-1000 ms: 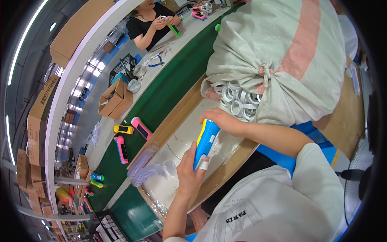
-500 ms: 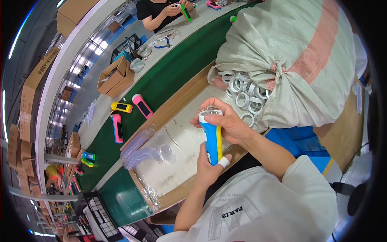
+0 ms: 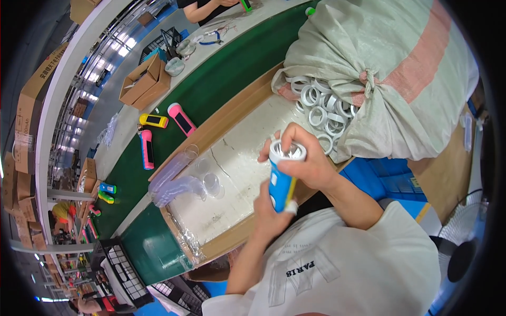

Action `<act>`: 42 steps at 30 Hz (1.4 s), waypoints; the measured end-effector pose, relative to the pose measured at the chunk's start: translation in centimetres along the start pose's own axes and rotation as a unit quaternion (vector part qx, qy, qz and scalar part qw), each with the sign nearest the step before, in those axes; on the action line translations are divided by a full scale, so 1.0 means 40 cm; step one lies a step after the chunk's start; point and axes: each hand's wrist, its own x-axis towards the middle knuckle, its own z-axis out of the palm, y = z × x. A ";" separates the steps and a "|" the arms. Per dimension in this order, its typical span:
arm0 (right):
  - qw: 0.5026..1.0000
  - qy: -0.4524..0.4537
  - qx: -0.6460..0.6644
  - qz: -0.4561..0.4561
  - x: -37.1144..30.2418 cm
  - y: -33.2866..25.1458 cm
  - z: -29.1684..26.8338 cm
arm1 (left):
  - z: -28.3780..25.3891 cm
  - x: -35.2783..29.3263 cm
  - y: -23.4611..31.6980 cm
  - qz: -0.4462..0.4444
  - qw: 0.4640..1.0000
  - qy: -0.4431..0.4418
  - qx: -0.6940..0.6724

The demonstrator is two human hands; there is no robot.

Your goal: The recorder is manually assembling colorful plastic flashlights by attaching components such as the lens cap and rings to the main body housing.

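Note:
A blue and yellow flashlight (image 3: 281, 185) is held upright, slightly tilted, over the near side of a shallow cardboard tray (image 3: 240, 142). My left hand (image 3: 270, 215) is closed round its lower body; a white wrap shows on one finger. At the top my right hand (image 3: 311, 167) grips the white ring (image 3: 288, 158) round the flashlight's head, thumb in front and fingers curled over the far side. The reflective inside of the head faces up. Beyond my right hand, loose white rings (image 3: 322, 113) lie in a heap at the mouth of a woven sack.
The bulky pale sack (image 3: 379, 58) fills the right. Stacked clear discs (image 3: 176, 168) lie at the tray's left end. Pink flashlights (image 3: 182, 120) and a yellow one (image 3: 154, 120) rest on the green belt (image 3: 224, 79). A co-worker's arm (image 3: 203, 11) shows across the bench.
The flashlight's head has tipped toward me, showing more of its inside, and my right hand has turned round the ring. The whole view has shifted slightly.

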 end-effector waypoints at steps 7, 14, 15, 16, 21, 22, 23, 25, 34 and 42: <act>0.985 0.052 0.099 0.133 0.025 0.020 -0.057 | 0.026 0.028 -0.044 -0.088 0.964 -0.010 -0.250; 0.973 0.092 0.141 0.159 0.023 0.044 -0.097 | 0.000 0.042 -0.075 -0.202 0.649 -0.196 -0.707; 0.972 0.094 0.142 0.160 0.025 0.047 -0.096 | -0.006 0.046 -0.082 -0.187 0.651 -0.208 -0.706; 0.974 0.108 0.114 0.165 0.028 0.051 -0.093 | -0.015 0.052 -0.086 -0.195 0.671 -0.202 -0.686; 0.976 0.150 0.024 0.154 0.037 0.077 -0.112 | -0.046 0.095 -0.073 -0.256 0.878 -0.114 -0.388; 0.983 0.127 0.029 0.133 0.040 0.080 -0.113 | -0.051 0.097 -0.072 -0.257 0.878 -0.114 -0.386; 0.988 0.104 0.034 0.112 0.043 0.082 -0.114 | -0.056 0.098 -0.065 -0.231 0.879 -0.162 -0.383; 0.986 0.080 0.076 0.124 0.049 0.071 -0.103 | -0.061 0.097 -0.046 -0.226 0.864 -0.214 -0.395; 0.967 0.058 0.217 0.122 0.056 0.056 -0.077 | -0.019 0.070 -0.021 -0.229 0.780 -0.243 -0.529; 0.915 -0.065 0.390 0.080 0.020 0.078 -0.078 | -0.009 -0.007 0.047 -0.230 0.695 -0.267 -0.627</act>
